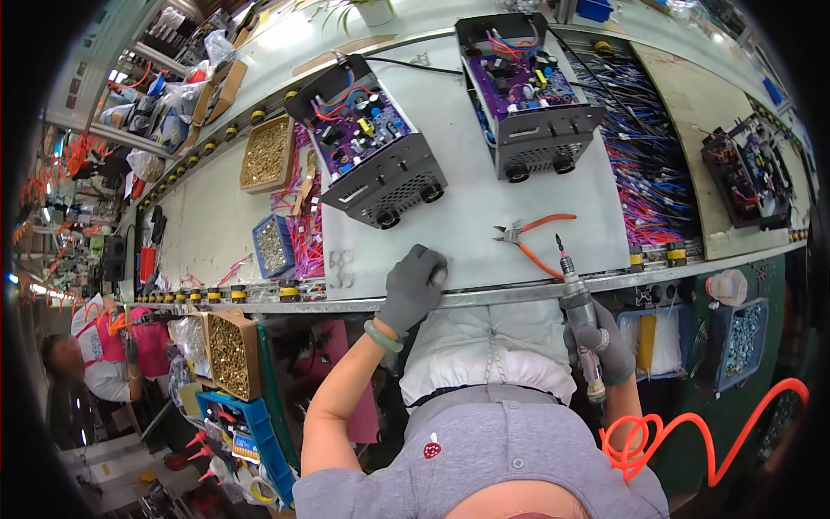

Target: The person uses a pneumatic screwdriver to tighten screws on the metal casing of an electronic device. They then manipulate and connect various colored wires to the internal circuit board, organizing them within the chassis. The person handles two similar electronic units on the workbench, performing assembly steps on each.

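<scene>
My right hand point(612, 348), in a grey glove, is wrapped round a pneumatic screwdriver point(577, 303) that points up past the bench's front edge. An orange coiled air hose point(644, 428) trails near its lower end. My left hand point(415, 284), also gloved, rests at the front edge with its fingers curled in; whatever they may hold is hidden. Diagonal cutters point(532, 238) with orange handles lie on the pale work surface point(471, 225) between the hands. Beyond stand two open black metal cases with purple circuit boards, a left case point(363, 143) and a right case point(527, 99).
Left of the cases are a box of brass-coloured parts point(266, 156) and a blue bin of small screws point(273, 246). Bundled wires point(644, 147) fill a strip at the right. Another opened unit point(748, 173) stands farther right. A co-worker point(104, 346) is at far left.
</scene>
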